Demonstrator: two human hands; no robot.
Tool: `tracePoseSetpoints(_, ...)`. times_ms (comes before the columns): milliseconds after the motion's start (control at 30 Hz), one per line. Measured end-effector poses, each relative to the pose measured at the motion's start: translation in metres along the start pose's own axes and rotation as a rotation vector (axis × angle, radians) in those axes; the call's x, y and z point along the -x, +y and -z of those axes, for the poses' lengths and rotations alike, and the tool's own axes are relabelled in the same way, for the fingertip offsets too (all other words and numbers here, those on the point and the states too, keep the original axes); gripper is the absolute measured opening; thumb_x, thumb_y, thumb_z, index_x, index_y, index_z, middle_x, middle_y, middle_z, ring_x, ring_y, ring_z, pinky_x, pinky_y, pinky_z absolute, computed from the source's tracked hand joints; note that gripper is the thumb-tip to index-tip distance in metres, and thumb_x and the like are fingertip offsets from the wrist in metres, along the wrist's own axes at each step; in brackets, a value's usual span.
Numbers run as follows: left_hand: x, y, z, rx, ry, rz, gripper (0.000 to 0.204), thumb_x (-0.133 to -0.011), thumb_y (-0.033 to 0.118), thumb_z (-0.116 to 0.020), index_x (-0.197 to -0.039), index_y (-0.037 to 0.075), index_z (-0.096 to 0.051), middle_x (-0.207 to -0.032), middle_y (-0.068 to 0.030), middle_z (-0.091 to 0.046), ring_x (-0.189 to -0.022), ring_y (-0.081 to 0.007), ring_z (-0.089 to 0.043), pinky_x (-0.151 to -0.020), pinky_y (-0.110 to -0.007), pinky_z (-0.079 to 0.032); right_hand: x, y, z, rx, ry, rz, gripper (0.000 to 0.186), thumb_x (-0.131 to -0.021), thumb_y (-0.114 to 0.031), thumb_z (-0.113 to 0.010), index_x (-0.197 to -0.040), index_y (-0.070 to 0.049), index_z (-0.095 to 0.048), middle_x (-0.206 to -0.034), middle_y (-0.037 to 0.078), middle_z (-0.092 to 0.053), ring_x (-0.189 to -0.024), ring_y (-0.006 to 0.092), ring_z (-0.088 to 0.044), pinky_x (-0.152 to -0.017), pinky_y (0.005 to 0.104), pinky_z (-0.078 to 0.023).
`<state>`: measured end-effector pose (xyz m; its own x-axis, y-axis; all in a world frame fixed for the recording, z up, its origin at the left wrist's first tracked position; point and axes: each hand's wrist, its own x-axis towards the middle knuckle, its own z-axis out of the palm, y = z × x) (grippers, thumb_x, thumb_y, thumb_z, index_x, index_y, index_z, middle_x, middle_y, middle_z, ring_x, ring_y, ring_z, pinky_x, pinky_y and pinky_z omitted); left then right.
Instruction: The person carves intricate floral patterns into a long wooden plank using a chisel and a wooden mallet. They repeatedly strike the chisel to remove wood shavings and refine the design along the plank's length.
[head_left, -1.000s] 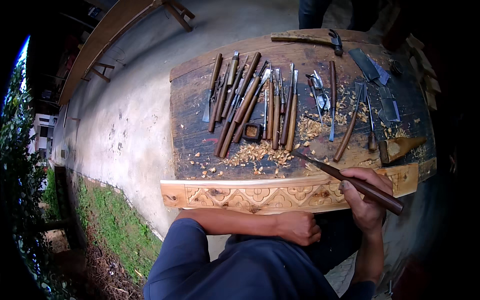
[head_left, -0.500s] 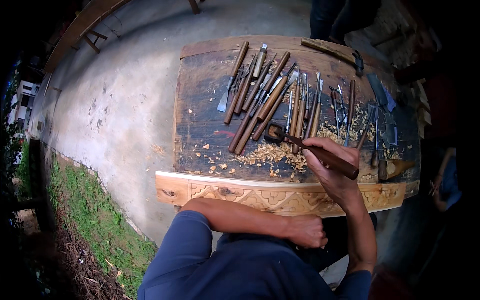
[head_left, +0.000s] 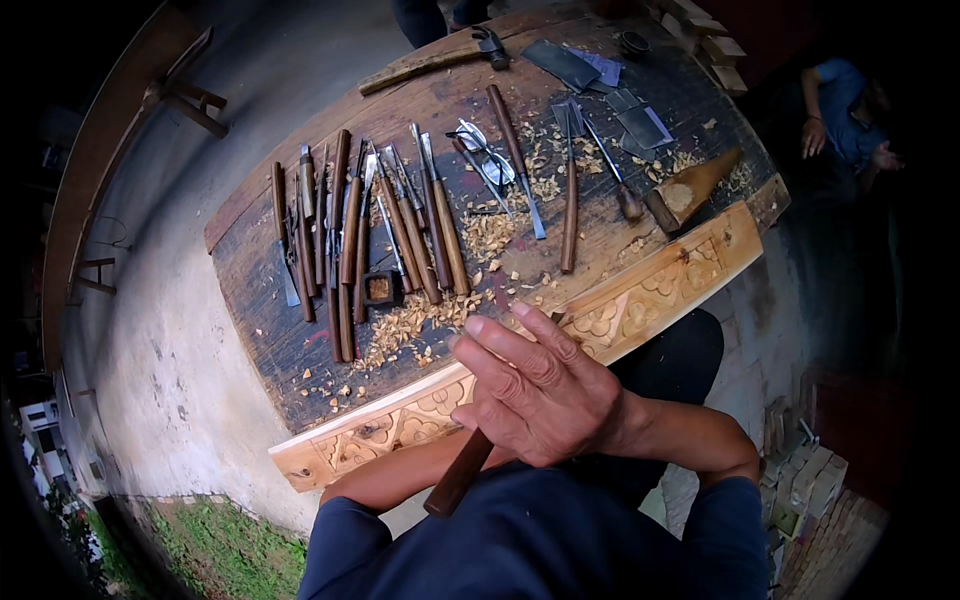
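Observation:
My right hand (head_left: 545,385) hovers palm down above the carved board, its fingers stretched out and slightly bent. A chisel's dark wooden handle (head_left: 460,475) sticks out below the thumb; the palm covers its middle, and the hand seems to keep hold of it. My left forearm (head_left: 410,470) crosses in front of my body, and the left hand is hidden behind the right one. Along the table's near edge, the pale board (head_left: 665,290) bears scalloped floral carving. Beyond my right fingers are wood shavings (head_left: 405,325) and a small dark square box (head_left: 381,288).
Several carving chisels (head_left: 350,230) lie on the worn wooden table (head_left: 245,265). Farther right are eyeglasses (head_left: 487,152), a wooden mallet (head_left: 700,190) and dark abrasive-looking sheets (head_left: 560,65). A claw hammer (head_left: 425,68) rests at the far edge. Another person (head_left: 850,120) is at the right.
The view has turned, so the board now slants up to the right. My right hand has spread its fingers and come over the board; the chisel handle now points down-left. My left hand became hidden.

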<state>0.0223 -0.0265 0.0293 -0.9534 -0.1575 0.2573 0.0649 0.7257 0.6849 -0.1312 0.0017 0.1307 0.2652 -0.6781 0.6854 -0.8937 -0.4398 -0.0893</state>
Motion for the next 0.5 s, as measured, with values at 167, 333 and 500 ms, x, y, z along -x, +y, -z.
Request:
tracePoseSetpoints(167, 0.059, -0.009, 0.019, -0.033, 0.123, 0.725, 0.026, -0.108, 0.029, -0.069, -0.113, 0.003, -0.070, -0.087, -0.0054, -0.071, -0.077, -0.0158, -0.068, -0.071, -0.036, -0.056, 0.048, -0.005, -0.038, -0.020, -0.063, 0.001, 0.012, -0.097, -0.022, -0.069, -0.094, -0.011, -0.065, -0.101, 0.020, -0.078, -0.074, 0.0176, -0.071, -0.061, 0.0280, -0.052)
tracePoseSetpoints(333, 0.088, -0.007, 0.065, 1.068, 0.748, 0.743, 0.066, -0.114, 0.056, -0.047, -0.127, -0.007, -0.063, -0.113, -0.0177, -0.073, -0.094, -0.0199, -0.069, -0.087, -0.033, -0.055, 0.065, -0.018, -0.076, -0.028, -0.074, -0.013, 0.015, -0.089, -0.023, -0.066, -0.092, -0.009, -0.063, -0.079, 0.008, -0.068, -0.058, 0.0109, -0.056, -0.050, 0.0271, -0.035)
tracePoseSetpoints(500, 0.082, 0.000, 0.078, 1.060, 0.524, 0.761, 0.102, -0.095, 0.082, -0.057, -0.144, -0.008, -0.055, -0.148, -0.0291, -0.060, -0.136, -0.0351, -0.061, -0.118, -0.048, -0.046, 0.065, -0.031, -0.095, -0.015, -0.032, 0.008, 0.014, -0.093, -0.024, -0.063, -0.093, -0.010, -0.063, -0.082, 0.008, -0.069, -0.060, 0.0108, -0.058, -0.052, 0.0265, -0.034)
